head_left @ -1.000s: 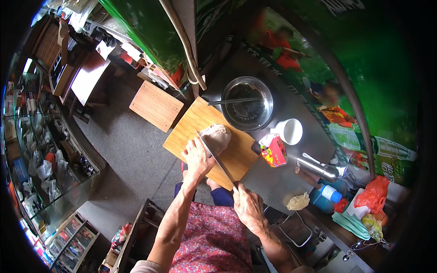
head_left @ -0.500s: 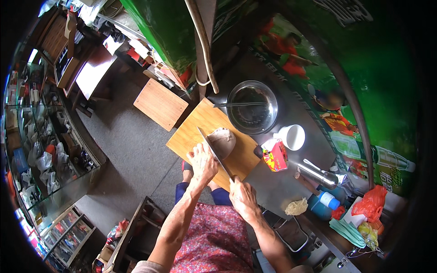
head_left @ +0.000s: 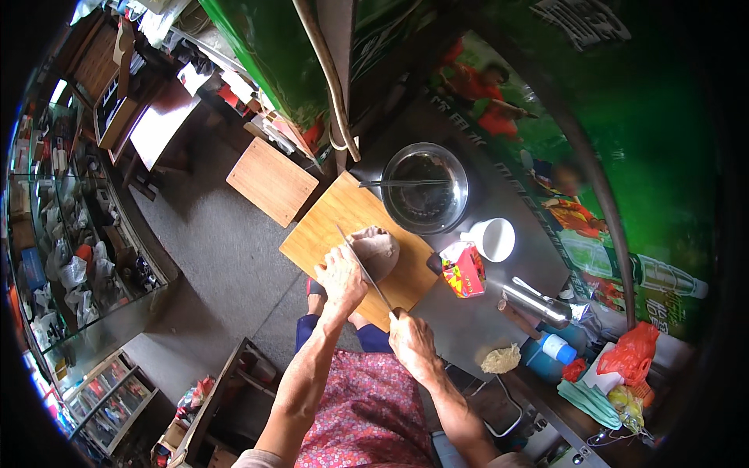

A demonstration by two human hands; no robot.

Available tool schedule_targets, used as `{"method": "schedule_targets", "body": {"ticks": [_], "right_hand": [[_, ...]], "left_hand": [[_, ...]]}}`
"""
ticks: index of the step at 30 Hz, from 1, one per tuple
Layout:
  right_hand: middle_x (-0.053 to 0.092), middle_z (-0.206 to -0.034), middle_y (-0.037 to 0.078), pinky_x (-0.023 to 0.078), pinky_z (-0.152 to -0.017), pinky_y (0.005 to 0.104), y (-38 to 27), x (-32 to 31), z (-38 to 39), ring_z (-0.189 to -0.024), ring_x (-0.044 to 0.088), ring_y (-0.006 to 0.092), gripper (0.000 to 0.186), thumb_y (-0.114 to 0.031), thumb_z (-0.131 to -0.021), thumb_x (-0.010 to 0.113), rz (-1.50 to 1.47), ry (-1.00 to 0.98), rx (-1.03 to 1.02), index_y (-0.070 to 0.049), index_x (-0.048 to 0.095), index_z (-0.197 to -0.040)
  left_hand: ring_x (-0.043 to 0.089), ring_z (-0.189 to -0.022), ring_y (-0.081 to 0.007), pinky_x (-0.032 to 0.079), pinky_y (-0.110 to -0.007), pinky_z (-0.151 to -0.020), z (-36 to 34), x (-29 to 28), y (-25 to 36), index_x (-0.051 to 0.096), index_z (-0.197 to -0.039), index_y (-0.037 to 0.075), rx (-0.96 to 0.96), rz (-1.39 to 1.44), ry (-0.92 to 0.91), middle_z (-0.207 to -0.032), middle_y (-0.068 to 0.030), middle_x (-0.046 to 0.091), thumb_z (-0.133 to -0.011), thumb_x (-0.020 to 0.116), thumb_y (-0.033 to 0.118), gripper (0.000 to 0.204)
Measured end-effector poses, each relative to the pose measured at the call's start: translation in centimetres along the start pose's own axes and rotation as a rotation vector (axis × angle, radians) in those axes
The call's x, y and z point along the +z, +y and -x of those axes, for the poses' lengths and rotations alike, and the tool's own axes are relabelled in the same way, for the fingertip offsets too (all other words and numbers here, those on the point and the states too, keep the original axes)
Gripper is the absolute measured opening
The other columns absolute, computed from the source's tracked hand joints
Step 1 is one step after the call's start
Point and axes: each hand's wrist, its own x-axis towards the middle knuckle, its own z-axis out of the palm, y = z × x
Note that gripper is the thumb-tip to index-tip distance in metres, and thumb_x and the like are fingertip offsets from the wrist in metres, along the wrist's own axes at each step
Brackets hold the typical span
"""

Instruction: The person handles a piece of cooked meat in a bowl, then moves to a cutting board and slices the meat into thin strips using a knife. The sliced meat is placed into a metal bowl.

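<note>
My left hand (head_left: 342,277) is closed, fingers curled at the left edge of a pale grey-beige lump (head_left: 378,249) on the wooden board (head_left: 312,238); what lies under them is hidden. My right hand (head_left: 409,339) is closed round the handle of a long knife (head_left: 373,287), whose blade slants along the lump's left side, beside my left fingertips. A steel bowl (head_left: 425,203) with chopsticks across it stands beyond the board, next to a white mug (head_left: 497,239) and a red packet (head_left: 463,269).
A second board (head_left: 271,179) is at upper left. Glass shelves of bagged goods (head_left: 78,265) line the left. A steel canister (head_left: 538,304), blue bottle (head_left: 559,347), beige clump (head_left: 500,359) and red bag (head_left: 628,351) lie at right. A pole (head_left: 328,78) and green printed sheeting (head_left: 647,171) border the counter.
My right hand and the knife handle have shifted slightly leftward and away from me. My left hand stays at the lump's left side. The whole view has moved a little.
</note>
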Motion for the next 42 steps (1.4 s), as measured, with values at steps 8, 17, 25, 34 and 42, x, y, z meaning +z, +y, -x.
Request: {"method": "schedule_targets", "body": {"ticks": [8,17,25,34,42], "right_hand": [[0.064,-0.070,0.025,0.053,-0.064,0.0504,0.7,2.3,-1.3,-0.070,0.066,0.0430,0.015,-0.014,-0.091,0.056,-0.015,0.003,0.059,0.000,0.062,-0.090],[0.066,-0.088,0.028,0.052,-0.075,0.0521,-0.6,2.4,-6.5,-0.084,0.064,0.0452,0.020,-0.017,-0.088,0.056,-0.045,-0.081,0.068,0.002,0.063,-0.086],[0.065,-0.079,0.028,0.050,-0.067,0.0527,-1.0,0.5,-4.1,-0.077,0.064,0.0470,0.027,-0.020,-0.094,0.056,-0.085,0.006,-0.020,0.003,0.064,-0.084],[0.065,-0.082,0.029,0.051,-0.070,0.0520,2.7,2.9,-1.6,-0.084,0.064,0.0472,0.024,-0.016,-0.096,0.051,-0.076,-0.027,0.100,0.002,0.065,-0.087],[0.065,-0.080,0.031,0.051,-0.069,0.0513,-1.2,2.9,-8.3,-0.080,0.066,0.0468,0.040,-0.028,-0.094,0.057,-0.057,0.004,0.080,0.009,0.067,-0.084]], "left_hand": [[0.050,-0.105,-0.0327,0.036,-0.049,-0.085,0.2,0.4,0.2,0.050,-0.118,-0.003,0.036,-0.020,-0.041,-0.108,-0.0159,0.053,-0.066,0.073,0.013,0.059],[0.052,-0.103,-0.0330,0.036,-0.051,-0.081,0.2,0.1,0.6,0.051,-0.119,-0.003,0.019,-0.033,-0.021,-0.108,-0.0163,0.053,-0.068,0.072,0.013,0.057],[0.053,-0.107,-0.0322,0.042,-0.056,-0.081,-0.5,-0.9,0.5,0.052,-0.115,0.003,-0.051,0.016,-0.064,-0.109,-0.0131,0.055,-0.072,0.072,0.016,0.050],[0.054,-0.109,-0.0300,0.041,-0.055,-0.083,-0.4,-0.7,0.3,0.051,-0.122,0.003,-0.049,-0.012,-0.115,-0.111,-0.0119,0.055,-0.069,0.077,0.018,0.061],[0.056,-0.104,-0.0278,0.040,-0.054,-0.082,0.1,0.0,0.6,0.047,-0.134,0.004,-0.009,-0.001,-0.036,-0.108,-0.0101,0.056,-0.068,0.077,0.023,0.075]]}}
